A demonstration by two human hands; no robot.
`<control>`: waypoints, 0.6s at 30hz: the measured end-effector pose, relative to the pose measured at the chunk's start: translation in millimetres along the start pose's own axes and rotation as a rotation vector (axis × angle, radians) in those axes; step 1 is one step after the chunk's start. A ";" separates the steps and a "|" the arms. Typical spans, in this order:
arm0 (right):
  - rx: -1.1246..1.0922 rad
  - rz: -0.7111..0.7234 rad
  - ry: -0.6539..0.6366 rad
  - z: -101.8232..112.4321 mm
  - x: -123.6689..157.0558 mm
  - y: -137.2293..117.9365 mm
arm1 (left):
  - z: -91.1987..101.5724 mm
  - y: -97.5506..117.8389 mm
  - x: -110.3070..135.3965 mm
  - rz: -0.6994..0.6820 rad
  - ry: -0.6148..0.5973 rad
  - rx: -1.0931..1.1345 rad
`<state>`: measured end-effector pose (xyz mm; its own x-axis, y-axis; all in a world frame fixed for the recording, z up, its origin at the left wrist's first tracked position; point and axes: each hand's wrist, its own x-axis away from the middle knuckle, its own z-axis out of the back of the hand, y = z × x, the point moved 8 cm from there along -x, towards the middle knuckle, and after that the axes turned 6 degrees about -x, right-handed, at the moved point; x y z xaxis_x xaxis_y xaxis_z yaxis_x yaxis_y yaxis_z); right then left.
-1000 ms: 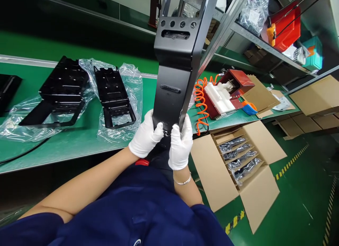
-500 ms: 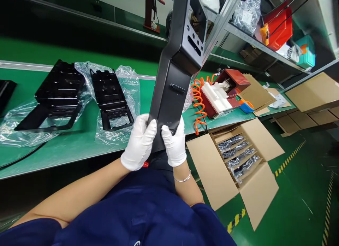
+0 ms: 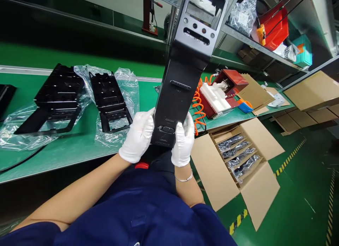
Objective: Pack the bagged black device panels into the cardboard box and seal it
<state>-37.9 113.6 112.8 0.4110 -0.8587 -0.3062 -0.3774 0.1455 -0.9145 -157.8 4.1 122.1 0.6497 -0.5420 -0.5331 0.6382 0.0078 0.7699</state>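
The left forearm [image 3: 76,193] is stretched slantwise from the lower left, while the right forearm [image 3: 189,189] is angled more steeply upward and seen foreshortened. The left hand [image 3: 137,136] and the right hand [image 3: 183,140], both gloved in white, are raised in front of the torso [image 3: 140,210] at about the same height, kept apart and turned toward each other. A two-sided grip is formed, with the fingers [image 3: 190,124] curled and partly hidden.
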 end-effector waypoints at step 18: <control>0.184 0.041 0.036 -0.3 16.2 7.0 | -25.7 -0.2 -6.1 0.126 -0.226 -0.010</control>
<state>-34.2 100.6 101.5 0.3675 -0.8667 -0.3373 -0.2340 0.2648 -0.9355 -151.3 29.0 116.2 0.6162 -0.7104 -0.3400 0.5625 0.0948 0.8213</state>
